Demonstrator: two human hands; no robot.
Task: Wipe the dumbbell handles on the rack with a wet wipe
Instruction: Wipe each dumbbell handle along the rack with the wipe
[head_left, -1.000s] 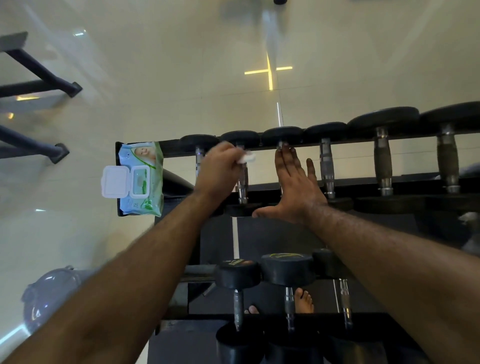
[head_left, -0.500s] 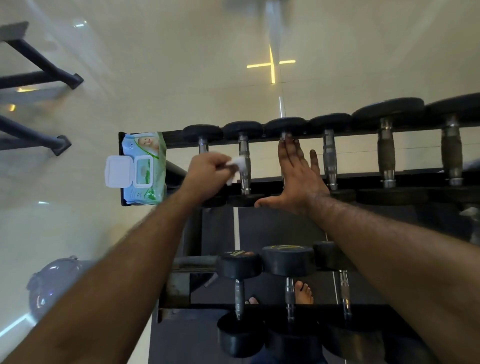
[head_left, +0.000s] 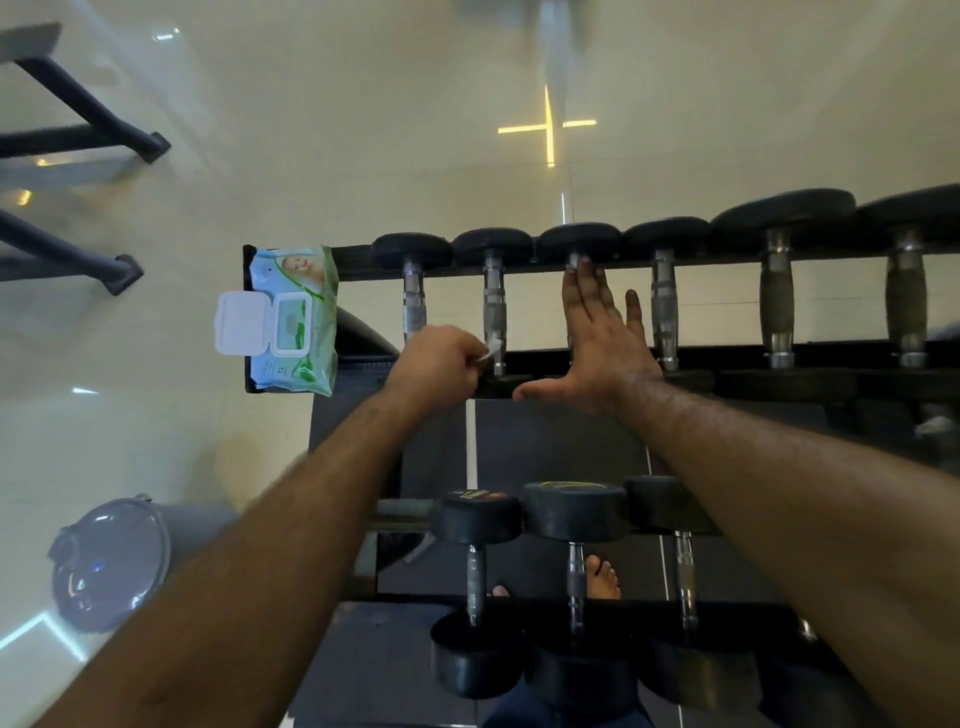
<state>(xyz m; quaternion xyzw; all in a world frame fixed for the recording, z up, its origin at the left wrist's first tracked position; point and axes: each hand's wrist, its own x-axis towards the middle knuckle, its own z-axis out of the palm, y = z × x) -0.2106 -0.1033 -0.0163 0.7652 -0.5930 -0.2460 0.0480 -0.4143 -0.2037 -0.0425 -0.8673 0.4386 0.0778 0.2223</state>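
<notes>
1. Upper tier of the rack (head_left: 727, 358): six dumbbells in a row, handles running front to back. Lower tier: three dumbbells, near heads partly cut by the front rail.
2. Left hand (head_left: 436, 366) curled, pinching a small white wet wipe (head_left: 492, 347) against the near end of the second dumbbell handle (head_left: 494, 312) from the left.
3. Right hand (head_left: 597, 338) flat, fingers straight, laid along the third dumbbell's handle, fingertips at the far head. It grasps nothing. That handle is almost wholly hidden beneath it.
4. One wet wipe pack (head_left: 293, 317), lid flipped open, lies on the rack's left end.
5. One grey lidded bin (head_left: 111, 564) on the floor, lower left, blurred.
6. Bare toes of one foot (head_left: 602, 577) show between the lower handles; a second foot is barely visible.
7. Dark frame legs at upper left, cut off by the edge.
</notes>
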